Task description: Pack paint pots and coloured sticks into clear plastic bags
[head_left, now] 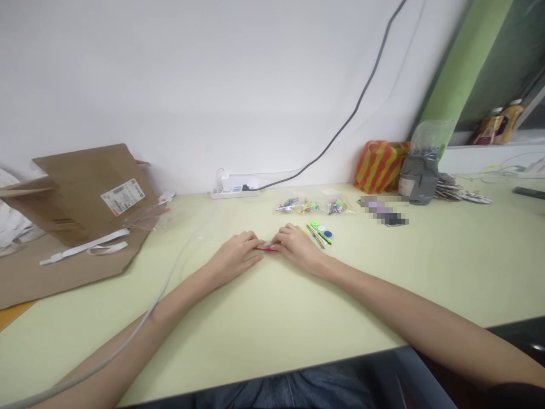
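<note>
Both my hands rest on the pale green table [272,307], fingertips meeting over a small red piece [264,247]. My left hand [236,257] has its fingers curled and pinches the left end of the red piece. My right hand [297,245] is closed on its right end. Most of the red piece is hidden by my fingers. Just right of my right hand lie small coloured parts [320,232]: green, blue and white discs and thin sticks.
Small clear bags of coloured parts [314,205] lie behind the hands. A brown paper bag [80,210] with white straps lies at left. A white power strip [234,190] sits by the wall. An orange striped bag [378,166] and a grey pouch [419,177] stand at right. A white cable [140,324] crosses my left arm.
</note>
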### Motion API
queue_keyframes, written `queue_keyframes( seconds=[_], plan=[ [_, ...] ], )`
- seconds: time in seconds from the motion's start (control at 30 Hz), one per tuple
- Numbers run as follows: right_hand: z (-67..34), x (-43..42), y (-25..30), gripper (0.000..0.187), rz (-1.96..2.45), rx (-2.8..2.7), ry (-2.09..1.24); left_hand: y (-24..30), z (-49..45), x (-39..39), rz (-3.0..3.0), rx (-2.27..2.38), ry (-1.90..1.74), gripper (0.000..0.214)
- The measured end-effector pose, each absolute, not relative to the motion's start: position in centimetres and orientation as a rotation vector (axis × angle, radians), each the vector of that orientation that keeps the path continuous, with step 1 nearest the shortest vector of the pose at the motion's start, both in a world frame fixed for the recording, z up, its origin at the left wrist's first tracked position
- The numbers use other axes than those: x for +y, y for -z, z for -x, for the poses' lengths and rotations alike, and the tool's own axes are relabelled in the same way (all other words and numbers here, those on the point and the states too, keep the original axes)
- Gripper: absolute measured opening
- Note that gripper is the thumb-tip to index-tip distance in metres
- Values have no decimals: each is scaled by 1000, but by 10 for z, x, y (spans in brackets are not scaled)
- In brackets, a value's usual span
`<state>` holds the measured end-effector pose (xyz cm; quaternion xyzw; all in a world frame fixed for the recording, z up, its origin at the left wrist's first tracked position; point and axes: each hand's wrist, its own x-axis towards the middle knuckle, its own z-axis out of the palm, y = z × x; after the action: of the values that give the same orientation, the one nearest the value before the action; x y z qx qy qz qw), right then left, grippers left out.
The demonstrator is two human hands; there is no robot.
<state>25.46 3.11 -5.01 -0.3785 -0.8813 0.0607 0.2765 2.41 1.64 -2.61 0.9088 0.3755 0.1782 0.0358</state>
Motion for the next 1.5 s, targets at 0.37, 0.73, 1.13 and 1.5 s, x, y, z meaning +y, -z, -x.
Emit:
queue_keyframes(
  seconds=[0.37,0.73,1.13,1.5],
  plan=[
    [-252,21,47,22,945,-2373,-202,30,-24,20,-2795,1103,-600,30],
    [-254,20,45,19,950,-2209,-365,28,-25,17,-2273,1242,-845,34],
    [-244,31,52,15,999,-2272,-142,24,-34,12,-2609,1167,-674,31],
    [-252,32,48,35,857,-2294,-14,32,-18,26,-2790,1249,-716,29]
  ],
)
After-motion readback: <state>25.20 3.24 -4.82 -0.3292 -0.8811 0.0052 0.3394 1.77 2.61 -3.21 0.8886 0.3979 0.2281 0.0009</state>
